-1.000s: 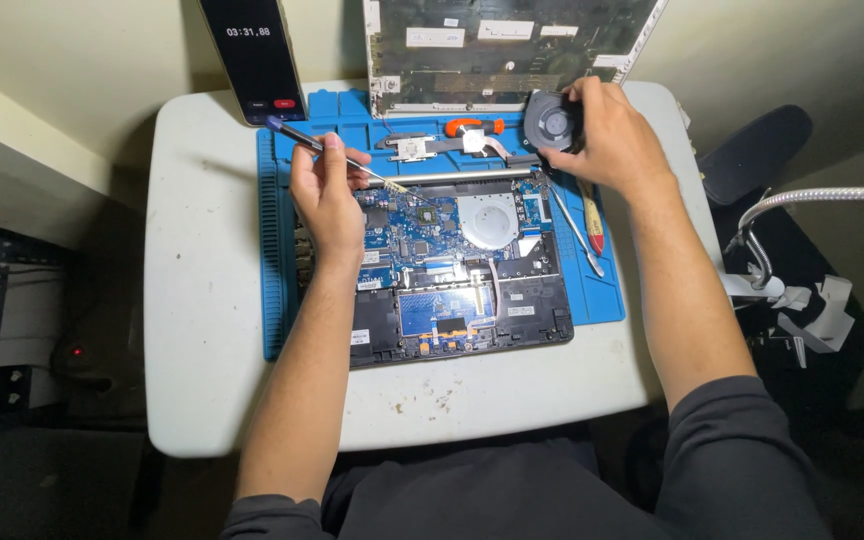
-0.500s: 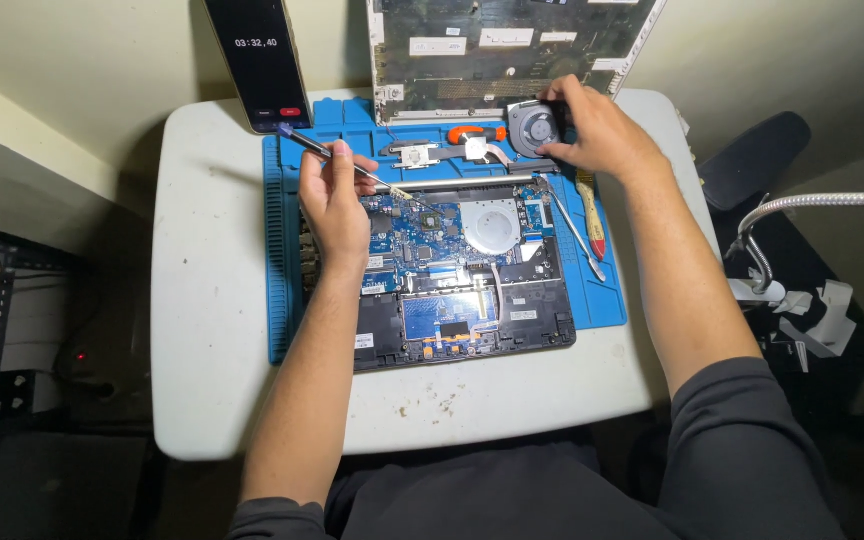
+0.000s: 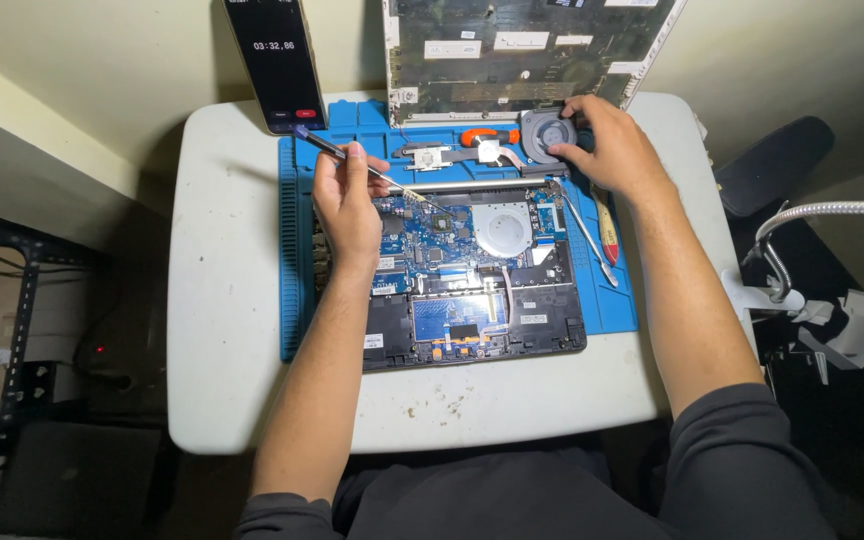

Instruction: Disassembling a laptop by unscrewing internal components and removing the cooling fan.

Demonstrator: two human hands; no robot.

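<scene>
Phone (image 3: 277, 62) propped at white table (image 3: 222, 300) rear; orange-handled tool (image 3: 607, 222) on blue mat (image 3: 297, 260); gooseneck lamp (image 3: 812, 215) beside.

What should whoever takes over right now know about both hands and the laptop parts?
Left hand: grip closed on a thin screwdriver, tip near the board's top edge.
Right hand: resting on the round fan, which lies on the blue mat above the laptop.
Opened laptop: bottom cover off, board exposed, fan bay empty.
Heatsink pipe: out of the laptop, on the mat beside the fan.
Done: fan and heatsink lifted out.
Left: everything else still sits in the chassis.
</scene>
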